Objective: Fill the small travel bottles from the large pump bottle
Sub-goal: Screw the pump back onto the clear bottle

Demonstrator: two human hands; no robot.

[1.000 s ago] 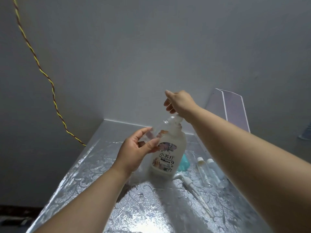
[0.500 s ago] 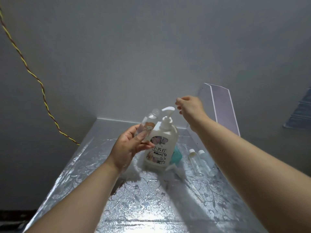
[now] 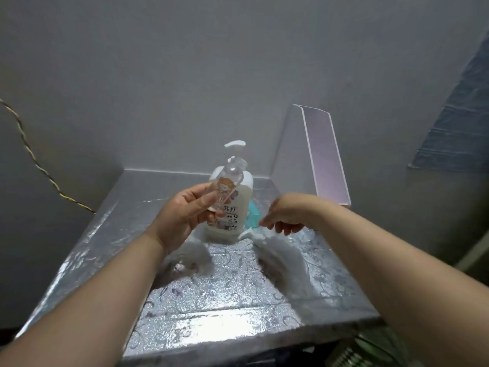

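A large white pump bottle [image 3: 242, 192] with a printed label stands upright near the back of the silver patterned table [image 3: 217, 287]. My left hand [image 3: 185, 215] grips a small clear travel bottle [image 3: 225, 189] with an orange label, tilted in front of the pump bottle, its open neck pointing up toward the pump. My right hand [image 3: 287, 217] hovers low over the table to the right of the pump bottle, fingers loosely spread, holding nothing. It hides the other small bottles that lie behind it. A white spray cap [image 3: 251, 235] lies beside its fingertips.
A teal object [image 3: 252, 217] lies behind the pump bottle's right side. A pink-edged clear panel [image 3: 325, 157] leans against the grey wall at the back right. A yellow twisted cord [image 3: 39, 168] runs down the wall on the left. The table's front edge is close to me.
My right hand left the pump head and dropped to the table on the right. My left hand pulled the small bottle toward me. The camera tilted downward.
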